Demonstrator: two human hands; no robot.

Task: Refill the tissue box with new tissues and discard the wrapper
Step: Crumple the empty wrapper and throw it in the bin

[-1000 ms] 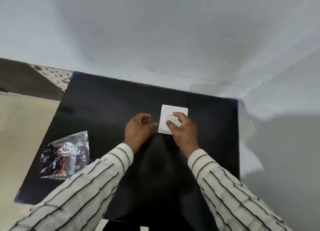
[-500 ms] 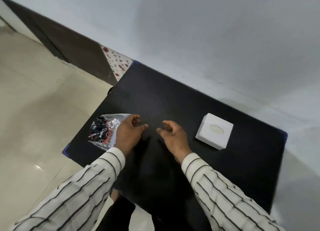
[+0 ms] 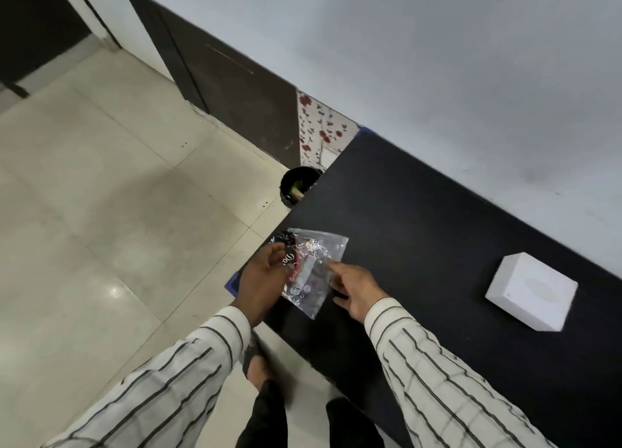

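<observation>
A crinkled clear plastic wrapper (image 3: 311, 266) with black and red print lies at the left edge of the black table (image 3: 420, 218). My left hand (image 3: 261, 282) grips the wrapper's left side. My right hand (image 3: 356, 289) is at its right edge, with the fingers touching the plastic. The white tissue box (image 3: 530, 291) stands closed on the table to the right, well apart from both hands.
A small black bin (image 3: 298, 185) stands on the tiled floor (image 3: 101, 212) by the table's far left corner. A white wall runs behind the table. My foot (image 3: 259, 367) is on the floor under the table's near edge.
Both hands left the tissue box and moved left to the wrapper. My left hand has taken hold of it, and the view has swung left.
</observation>
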